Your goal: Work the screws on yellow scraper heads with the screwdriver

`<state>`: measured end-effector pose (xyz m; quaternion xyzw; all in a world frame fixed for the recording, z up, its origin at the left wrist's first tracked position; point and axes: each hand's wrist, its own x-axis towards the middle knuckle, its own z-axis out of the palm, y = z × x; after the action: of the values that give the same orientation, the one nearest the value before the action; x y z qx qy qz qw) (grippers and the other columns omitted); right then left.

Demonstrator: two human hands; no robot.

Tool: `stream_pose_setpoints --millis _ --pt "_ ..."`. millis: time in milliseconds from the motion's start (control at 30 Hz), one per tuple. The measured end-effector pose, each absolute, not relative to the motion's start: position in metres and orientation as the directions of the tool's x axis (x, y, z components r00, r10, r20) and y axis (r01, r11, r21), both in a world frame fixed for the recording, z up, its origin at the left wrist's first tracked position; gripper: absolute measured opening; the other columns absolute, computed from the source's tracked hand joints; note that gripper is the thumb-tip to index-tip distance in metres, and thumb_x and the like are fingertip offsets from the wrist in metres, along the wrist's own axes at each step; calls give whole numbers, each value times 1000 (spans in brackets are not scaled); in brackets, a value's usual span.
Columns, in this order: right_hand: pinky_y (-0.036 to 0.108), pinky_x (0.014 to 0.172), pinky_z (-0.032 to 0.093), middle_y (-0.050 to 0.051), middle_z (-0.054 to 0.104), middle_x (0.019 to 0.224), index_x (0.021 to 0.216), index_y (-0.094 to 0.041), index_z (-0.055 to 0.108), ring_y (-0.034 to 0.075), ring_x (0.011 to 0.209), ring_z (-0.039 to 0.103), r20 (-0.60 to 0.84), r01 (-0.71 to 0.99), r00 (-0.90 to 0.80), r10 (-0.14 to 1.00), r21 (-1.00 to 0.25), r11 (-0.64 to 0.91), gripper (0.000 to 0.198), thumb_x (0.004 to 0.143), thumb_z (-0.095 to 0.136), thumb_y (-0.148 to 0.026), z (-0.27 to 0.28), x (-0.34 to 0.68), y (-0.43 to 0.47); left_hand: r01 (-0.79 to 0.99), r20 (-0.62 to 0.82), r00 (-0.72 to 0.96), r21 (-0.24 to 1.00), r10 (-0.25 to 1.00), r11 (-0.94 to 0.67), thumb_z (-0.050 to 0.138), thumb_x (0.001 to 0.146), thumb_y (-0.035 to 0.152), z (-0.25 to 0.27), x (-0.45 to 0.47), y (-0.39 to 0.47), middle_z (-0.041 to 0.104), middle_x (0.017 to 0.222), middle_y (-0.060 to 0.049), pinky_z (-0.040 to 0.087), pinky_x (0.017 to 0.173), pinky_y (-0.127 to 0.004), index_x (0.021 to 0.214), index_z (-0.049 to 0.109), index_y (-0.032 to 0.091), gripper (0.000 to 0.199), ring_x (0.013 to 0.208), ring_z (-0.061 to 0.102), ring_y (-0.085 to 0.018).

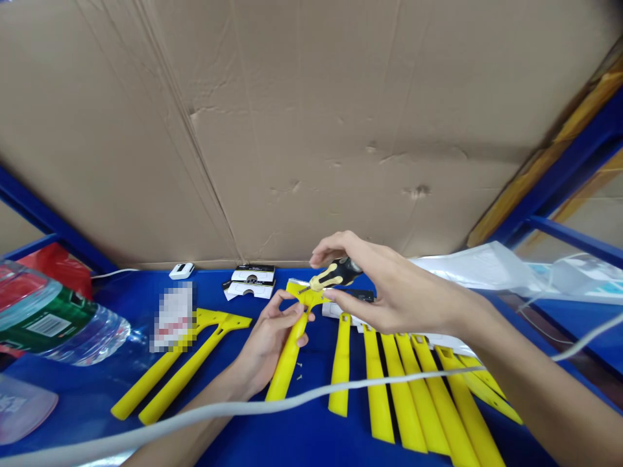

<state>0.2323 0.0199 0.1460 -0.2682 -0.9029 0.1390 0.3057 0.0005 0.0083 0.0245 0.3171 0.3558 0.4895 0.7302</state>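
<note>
My left hand [267, 347] grips a yellow scraper [288, 366] near its T-shaped head, the handle slanting down toward me. My right hand [394, 285] curls around a screwdriver [337, 274] with a black and cream handle, its tip at the scraper's head. Whether the tip sits in a screw is too small to tell. Two tiny screws [299, 371] lie on the blue surface just right of the held scraper. To the left rest two more yellow scrapers [182, 373], one partly behind a blurred patch. Several yellow handles [403, 395] lie side by side at the right.
Small black-and-white boxes [252, 282] and a white gadget [182, 270] lie along the cardboard wall [302, 130]. A large water bottle [58, 318] lies tilted at the left. A white cable [233, 408] crosses in front. Plastic wrapping [467, 269] lies at the back right.
</note>
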Motion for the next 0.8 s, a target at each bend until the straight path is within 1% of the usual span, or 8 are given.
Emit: stream_pose_setpoints --millis 100,167,267,333,433,567,667,800 --pt "33 93 56 8 69 130 134 -22 53 20 114 70 498 371 -670 550 -416 830 32 105 64 -27 145 232 21 -499 -210 258 807 943 316 89 81 19 25 0 8 68 95 -3 45 52 -22 102 57 25 39 90 67 -19" --pt "32 90 56 7 71 125 131 -22 55 19 109 71 529 367 -665 527 -383 848 28 106 64 -30 143 231 22 -502 -210 252 806 945 313 89 80 19 26 0 8 67 96 -2 45 53 -22 102 57 25 40 89 67 -19" --pt "34 90 56 8 72 123 131 -22 56 21 108 72 552 377 -665 504 -334 864 31 105 66 -35 142 231 22 -505 -199 264 805 944 311 90 80 21 25 1 8 68 98 -3 44 52 -22 100 56 24 39 88 68 -19" --pt "35 91 57 10 71 127 134 -21 55 23 110 71 527 391 -668 526 -353 850 35 104 67 -35 143 230 21 -507 -196 273 803 942 313 90 80 20 24 1 8 69 98 -4 44 51 -22 99 55 24 40 88 68 -19" --pt "37 94 57 11 68 133 137 -22 52 24 115 69 490 391 -680 546 -388 835 36 103 65 -29 143 230 20 -504 -215 256 802 942 320 90 79 20 24 1 10 69 96 -4 43 51 -21 100 56 24 40 87 69 -20" --pt "35 92 57 9 71 127 134 -22 53 21 110 71 513 362 -685 517 -375 853 30 106 63 -28 141 230 22 -502 -210 241 809 948 307 89 80 20 26 0 10 71 103 -5 45 52 -22 102 58 25 38 90 69 -20" --pt "35 89 58 9 72 124 137 -22 52 21 107 72 551 354 -677 488 -337 872 37 105 67 -33 141 230 22 -500 -168 267 817 949 286 89 81 21 25 0 9 72 100 -4 45 52 -22 100 58 25 36 89 68 -19" --pt "37 90 60 9 70 127 142 -24 47 23 109 72 520 373 -665 537 -392 841 47 103 69 -38 139 227 21 -500 -130 294 823 947 268 89 81 21 24 0 9 70 89 -2 45 51 -22 101 58 25 36 86 67 -19"
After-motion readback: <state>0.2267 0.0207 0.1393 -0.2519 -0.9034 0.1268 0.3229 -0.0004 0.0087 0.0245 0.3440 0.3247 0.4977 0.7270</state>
